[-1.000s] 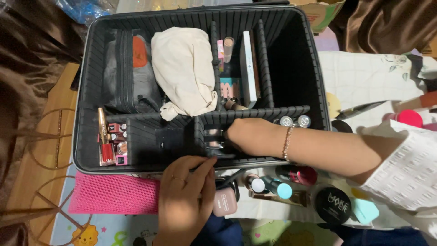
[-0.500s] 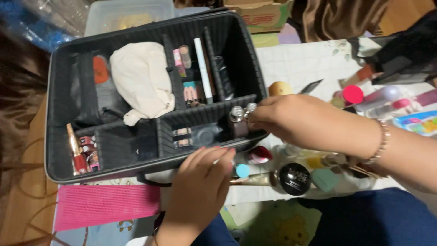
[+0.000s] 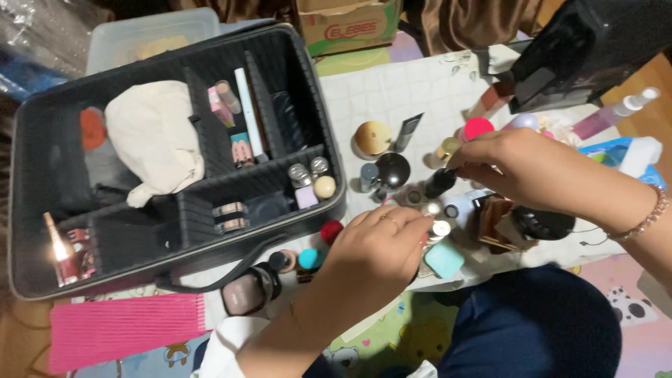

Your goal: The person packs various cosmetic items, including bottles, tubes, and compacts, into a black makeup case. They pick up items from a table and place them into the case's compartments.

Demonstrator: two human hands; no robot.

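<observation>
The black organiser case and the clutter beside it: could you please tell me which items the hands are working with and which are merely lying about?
In hand or being handled:
- right hand pinching a small dark bottle
- left hand over small jars, by a white-capped one
- black case with dividers

Lying about:
- cardboard box
- pink ribbed mat
- clear plastic tub
- spray bottle

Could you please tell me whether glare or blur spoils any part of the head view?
In the head view, bright glare flares off the shiny tube in the black case's lower left compartment; the left hand and right hand look slightly soft, while the case dividers stay fairly sharp; lighting is warm and even, with soft shadows.
</observation>
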